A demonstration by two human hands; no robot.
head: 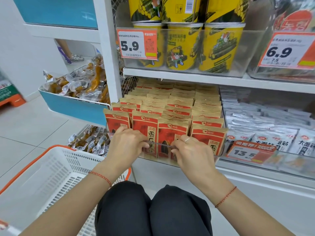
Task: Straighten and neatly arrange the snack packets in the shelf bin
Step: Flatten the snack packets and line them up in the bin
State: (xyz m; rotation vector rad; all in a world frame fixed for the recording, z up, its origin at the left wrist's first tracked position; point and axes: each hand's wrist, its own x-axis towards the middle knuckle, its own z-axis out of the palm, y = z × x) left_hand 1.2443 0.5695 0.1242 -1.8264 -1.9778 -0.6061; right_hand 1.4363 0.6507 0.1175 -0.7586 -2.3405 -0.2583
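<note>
Snack packets (170,114) upright in rows within clear shelf bin (219,155). Left hand (127,144) and right hand (190,150) at near rim, fingers curled, seemingly gripping it.

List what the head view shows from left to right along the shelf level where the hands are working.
White basket → left hand → red-and-tan packets → right hand → 13.5 price tag → white packets.
</note>
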